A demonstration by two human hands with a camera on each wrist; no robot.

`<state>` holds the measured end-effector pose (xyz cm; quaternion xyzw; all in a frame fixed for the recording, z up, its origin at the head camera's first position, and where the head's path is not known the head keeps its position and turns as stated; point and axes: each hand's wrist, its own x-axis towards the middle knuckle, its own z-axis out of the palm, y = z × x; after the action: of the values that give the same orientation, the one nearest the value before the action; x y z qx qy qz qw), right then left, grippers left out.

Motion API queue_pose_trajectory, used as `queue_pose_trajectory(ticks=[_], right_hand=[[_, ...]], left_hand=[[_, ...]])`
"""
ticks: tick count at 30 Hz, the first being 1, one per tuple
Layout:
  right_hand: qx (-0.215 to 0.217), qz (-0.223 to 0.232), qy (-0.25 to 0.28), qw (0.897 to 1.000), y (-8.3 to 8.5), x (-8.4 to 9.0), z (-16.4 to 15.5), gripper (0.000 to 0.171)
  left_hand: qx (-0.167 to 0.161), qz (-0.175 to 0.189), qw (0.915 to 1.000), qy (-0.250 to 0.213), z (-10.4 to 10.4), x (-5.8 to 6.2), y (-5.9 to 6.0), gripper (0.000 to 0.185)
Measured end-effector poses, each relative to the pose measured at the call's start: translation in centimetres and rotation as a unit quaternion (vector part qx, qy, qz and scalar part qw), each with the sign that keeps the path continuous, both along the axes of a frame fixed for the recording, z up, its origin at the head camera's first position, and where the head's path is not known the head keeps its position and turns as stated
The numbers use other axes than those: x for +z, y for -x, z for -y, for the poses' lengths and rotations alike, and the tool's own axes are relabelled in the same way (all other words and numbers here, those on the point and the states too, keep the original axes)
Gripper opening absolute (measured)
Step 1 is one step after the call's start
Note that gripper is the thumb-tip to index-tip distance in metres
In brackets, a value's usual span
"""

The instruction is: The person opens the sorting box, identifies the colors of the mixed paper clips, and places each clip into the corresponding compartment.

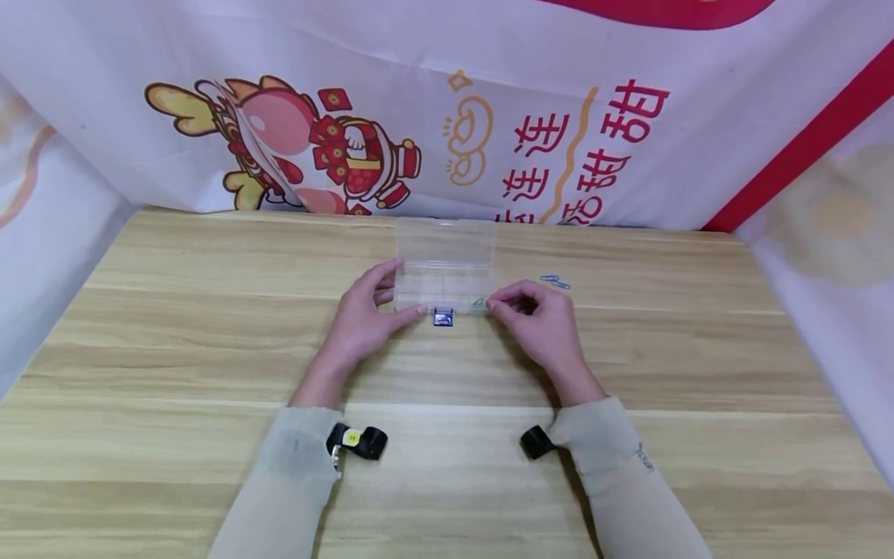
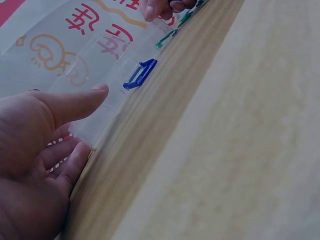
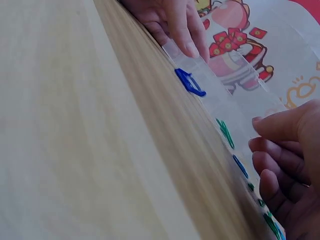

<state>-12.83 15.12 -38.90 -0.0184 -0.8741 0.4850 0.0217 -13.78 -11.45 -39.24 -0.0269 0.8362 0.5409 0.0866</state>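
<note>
Clear plastic compartment box (image 1: 445,268) sits mid-tabletop (image 1: 209,349), lid up, blue latch (image 1: 443,317) facing the person. Left hand (image 1: 363,314) steadies its left end, fingers straight, grip relaxed. Right hand (image 1: 541,318) pinches a small green clip (image 1: 478,304) at the right front compartment. Best to keep the box braced and drop the clip cleanly inside. Loose blue clips (image 1: 555,281) lie just right; open room all round, backdrop (image 1: 628,116) behind.

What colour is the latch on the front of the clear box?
Blue. The latch on the clear box shows best in the left wrist view.
</note>
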Motion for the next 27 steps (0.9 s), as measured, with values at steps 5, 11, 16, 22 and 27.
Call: queue_pose_trajectory(ticks=[5,11,16,22,27], right_hand=[[-0.035,-0.015,0.020,0.999,0.4,-0.3,-1.8,0.012],[-0.098,-0.005,0.059,0.993,0.9,-0.6,-4.3,0.018],[-0.137,0.008,0.083,0.987,0.9,-0.5,-5.4,0.021],[-0.152,0.023,0.091,0.984,0.9,-0.3,-5.6,0.021],[-0.159,0.030,0.088,0.983,0.8,-0.3,-6.0,0.019]], left_hand=[[-0.001,-0.001,1.0000,0.002,0.0,0.0,0.0,0.083],[0.001,-0.002,1.0000,0.003,0.0,0.0,-0.1,0.083],[0.008,-0.001,1.0000,0.003,0.0,0.0,-0.1,0.084],[0.009,-0.005,0.9999,0.002,0.0,0.0,-0.1,0.084],[0.008,-0.009,0.9999,0.000,0.0,0.0,-0.1,0.084]])
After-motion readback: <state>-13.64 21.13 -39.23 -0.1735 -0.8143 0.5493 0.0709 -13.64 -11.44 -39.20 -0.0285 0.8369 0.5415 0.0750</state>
